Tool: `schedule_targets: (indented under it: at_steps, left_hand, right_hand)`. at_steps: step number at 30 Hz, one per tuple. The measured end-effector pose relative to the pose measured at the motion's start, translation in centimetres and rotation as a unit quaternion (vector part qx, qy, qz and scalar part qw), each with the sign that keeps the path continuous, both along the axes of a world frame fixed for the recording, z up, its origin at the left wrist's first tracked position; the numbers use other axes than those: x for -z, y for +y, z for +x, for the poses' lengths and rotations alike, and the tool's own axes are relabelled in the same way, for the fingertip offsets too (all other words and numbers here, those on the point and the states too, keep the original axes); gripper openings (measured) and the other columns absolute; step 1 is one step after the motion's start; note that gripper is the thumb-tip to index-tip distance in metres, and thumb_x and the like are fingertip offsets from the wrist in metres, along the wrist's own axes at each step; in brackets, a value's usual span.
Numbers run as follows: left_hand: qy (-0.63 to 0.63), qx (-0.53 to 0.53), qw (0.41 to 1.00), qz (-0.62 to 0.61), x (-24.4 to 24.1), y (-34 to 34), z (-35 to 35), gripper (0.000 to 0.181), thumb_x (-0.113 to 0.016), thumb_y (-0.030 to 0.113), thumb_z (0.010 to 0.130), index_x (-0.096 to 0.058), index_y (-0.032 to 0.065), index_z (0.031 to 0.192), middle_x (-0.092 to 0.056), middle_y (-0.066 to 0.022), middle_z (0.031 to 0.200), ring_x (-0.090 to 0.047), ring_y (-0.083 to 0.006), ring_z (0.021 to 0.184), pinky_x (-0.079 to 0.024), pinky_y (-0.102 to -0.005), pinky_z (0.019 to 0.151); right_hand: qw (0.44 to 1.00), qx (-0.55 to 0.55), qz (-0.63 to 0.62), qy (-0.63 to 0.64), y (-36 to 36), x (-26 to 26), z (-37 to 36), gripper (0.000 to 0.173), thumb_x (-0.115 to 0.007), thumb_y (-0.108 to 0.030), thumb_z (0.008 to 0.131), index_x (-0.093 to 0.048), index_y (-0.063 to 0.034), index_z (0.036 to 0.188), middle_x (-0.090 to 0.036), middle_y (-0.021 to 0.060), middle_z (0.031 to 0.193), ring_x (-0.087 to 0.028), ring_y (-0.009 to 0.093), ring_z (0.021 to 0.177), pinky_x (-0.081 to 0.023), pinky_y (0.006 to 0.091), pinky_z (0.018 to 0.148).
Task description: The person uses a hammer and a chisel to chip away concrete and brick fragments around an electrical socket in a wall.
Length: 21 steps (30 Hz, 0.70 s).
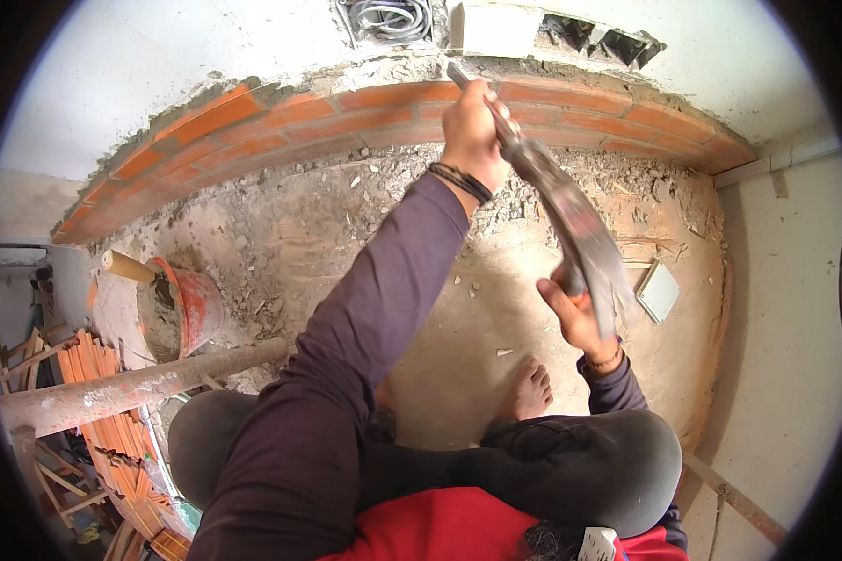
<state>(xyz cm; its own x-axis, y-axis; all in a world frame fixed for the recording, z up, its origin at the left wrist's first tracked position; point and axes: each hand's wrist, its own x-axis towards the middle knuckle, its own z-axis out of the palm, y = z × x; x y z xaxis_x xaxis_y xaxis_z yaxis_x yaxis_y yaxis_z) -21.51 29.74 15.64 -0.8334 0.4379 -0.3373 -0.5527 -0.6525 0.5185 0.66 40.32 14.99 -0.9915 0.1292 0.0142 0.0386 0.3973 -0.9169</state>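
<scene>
My left hand (476,126), wearing dark bands at the wrist, is closed around a flat metal chisel (457,75). The chisel's tip points at the rough edge where white plaster meets the orange brick courses (386,96). Lower right, my right hand (577,314) grips the handle of a striking tool, apparently a hammer (575,210). That tool is streaked by motion blur between the hands, so its head and any contact with the chisel cannot be made out.
Rubble (351,182) lies along the wall's foot. At left are a red bucket (200,305) of mortar with a wooden handle sticking out, a crusted pole (133,382) and stacked bricks (116,435). A white plate (658,291) lies right. Coiled cable (393,19) fills a wall box above.
</scene>
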Motion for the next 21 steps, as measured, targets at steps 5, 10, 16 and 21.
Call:
schedule_targets:
  at_steps: [5,10,16,21]
  left_hand:
    - [-0.002,-0.014,0.999,0.049,-3.5,-0.4,3.4,0.026,-0.047,0.034,0.093,-0.043,0.0173,0.074,-0.043,0.0022,0.06,-0.041,-0.0127,0.05,-0.037,-0.029,0.05]
    - [-0.022,-0.025,0.993,0.115,-4.7,-0.3,0.3,0.029,-0.045,0.034,0.094,-0.043,0.0172,0.071,-0.043,0.0032,0.06,-0.04,-0.0123,0.05,-0.036,-0.0281,0.051]
    - [-0.042,-0.033,0.988,0.144,-5.5,0.0,-0.6,0.028,-0.044,0.034,0.093,-0.044,0.0191,0.069,-0.044,0.0051,0.06,-0.043,-0.0121,0.052,-0.037,-0.03,0.056]
    - [-0.057,-0.064,0.984,0.158,-7.2,0.7,0.8,0.027,-0.046,0.032,0.092,-0.042,0.0169,0.07,-0.043,0.0024,0.06,-0.042,-0.0133,0.051,-0.039,-0.0318,0.056]
  right_hand:
    - [1.0,0.022,-0.003,0.009,1.5,-0.8,2.4,0.021,-0.061,-0.016,0.085,-0.05,-0.001,0.075,-0.044,0.0022,0.062,-0.041,0.013,0.058,-0.035,0.0283,0.057]
    - [0.973,-0.025,-0.212,0.083,1.5,-3.1,2.2,0.03,-0.061,-0.026,0.085,-0.044,-0.0016,0.079,-0.042,0.0037,0.064,-0.037,0.012,0.055,-0.034,0.0265,0.051]
    - [0.956,0.001,-0.282,0.085,0.2,-5.4,2.3,0.039,-0.064,-0.034,0.082,-0.043,-0.0008,0.083,-0.042,0.0044,0.065,-0.038,0.011,0.056,-0.034,0.0259,0.05]
    - [0.96,0.0,-0.256,0.112,0.4,-5.6,2.4,0.041,-0.066,-0.036,0.082,-0.044,-0.0004,0.082,-0.043,0.0055,0.064,-0.038,0.012,0.056,-0.033,0.0274,0.05]
